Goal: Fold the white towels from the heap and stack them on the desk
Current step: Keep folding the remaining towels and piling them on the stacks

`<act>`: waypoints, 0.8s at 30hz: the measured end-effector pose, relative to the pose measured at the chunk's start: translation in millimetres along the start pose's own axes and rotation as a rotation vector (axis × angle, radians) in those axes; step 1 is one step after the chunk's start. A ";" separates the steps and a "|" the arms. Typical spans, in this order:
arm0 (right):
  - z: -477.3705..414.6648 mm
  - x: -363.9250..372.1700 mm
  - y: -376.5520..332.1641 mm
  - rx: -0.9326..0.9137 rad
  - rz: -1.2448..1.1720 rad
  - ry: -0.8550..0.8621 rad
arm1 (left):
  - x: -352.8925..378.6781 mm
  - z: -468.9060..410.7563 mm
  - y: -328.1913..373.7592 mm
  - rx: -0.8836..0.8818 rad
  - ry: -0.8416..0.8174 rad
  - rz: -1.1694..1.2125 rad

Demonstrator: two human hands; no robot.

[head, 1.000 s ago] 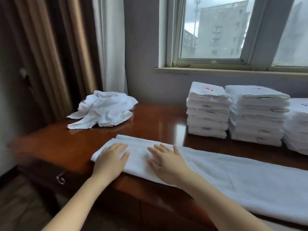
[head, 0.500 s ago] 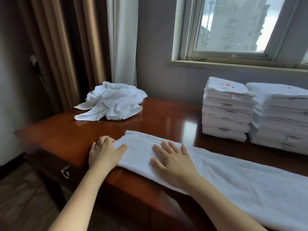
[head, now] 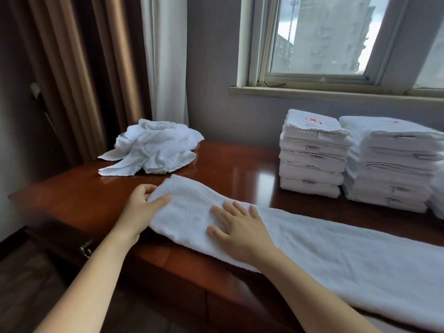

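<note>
Since a second ago the left hand (head: 141,207) has slid off the top of the long towel (head: 336,255) to its left end. There the thumb now lies on top and the fingers curl round the edge, pinching it. The right hand (head: 240,227) has stayed where it was, fingers straight and spread, pressing flat on the cloth near the left hand. The long towel, already folded into a narrow band, lies along the front of the glossy red-brown desk (head: 240,169) and runs out of view to the right. At the back left corner sits the heap (head: 153,150) of crumpled white towels, well apart from both hands. At the back right, below the window (head: 319,37), stands a stack of folded towels (head: 312,155) with a second stack (head: 389,164) just beside it. Brown curtains (head: 79,68) hang on the left. The step in hand looks like the start of the crosswise fold. The next move probably calls for lifting the pinched end and carrying it rightward over the band. The right hand would need to hold the cloth steady or clear out of the way, so that the edges meet squarely.
</note>
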State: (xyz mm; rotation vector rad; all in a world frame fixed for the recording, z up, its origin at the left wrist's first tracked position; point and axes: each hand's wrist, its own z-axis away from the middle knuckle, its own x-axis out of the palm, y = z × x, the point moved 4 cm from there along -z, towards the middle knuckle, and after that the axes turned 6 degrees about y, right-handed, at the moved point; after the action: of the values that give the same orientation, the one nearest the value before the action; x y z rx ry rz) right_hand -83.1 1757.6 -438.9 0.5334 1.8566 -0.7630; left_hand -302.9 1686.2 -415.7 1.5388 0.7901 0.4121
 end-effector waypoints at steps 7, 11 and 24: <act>7.8 -25.7 4.7 0.219 -0.595 0.060 | 39.3 14.6 70.9 0.033 -0.114 0.328; 22.1 -64.1 20.3 0.393 -1.253 0.111 | 83.9 41.6 101.5 0.143 -0.281 0.188; 100.2 -129.2 116.5 0.445 -1.496 -0.017 | 221.9 143.7 119.9 0.080 -0.797 0.084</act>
State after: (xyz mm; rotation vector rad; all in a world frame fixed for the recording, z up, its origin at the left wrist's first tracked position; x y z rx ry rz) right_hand 108.3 1765.4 -378.9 -0.7728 1.8505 -2.1273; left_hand -22.6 1739.4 -362.4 1.6313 0.1180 -0.1863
